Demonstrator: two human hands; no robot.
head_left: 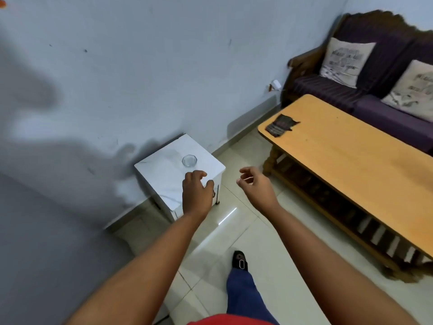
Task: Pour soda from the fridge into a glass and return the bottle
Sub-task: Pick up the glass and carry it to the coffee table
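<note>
A clear, empty-looking glass (189, 161) stands on top of a small white cabinet (164, 174) against the wall. My left hand (196, 193) hovers over the cabinet's front right corner, just short of the glass, with its fingers loosely curled and nothing in them. Out to the right of the cabinet, above the floor, my right hand (254, 184) is held with its fingers apart and holds nothing. No bottle shows in view. Whether the white cabinet is the fridge I cannot tell.
A long wooden coffee table (351, 165) with a dark cloth (281, 125) on it stands to the right. Behind it is a purple sofa (365, 102) with two cushions. My foot (239, 260) is on the tiled floor between cabinet and table.
</note>
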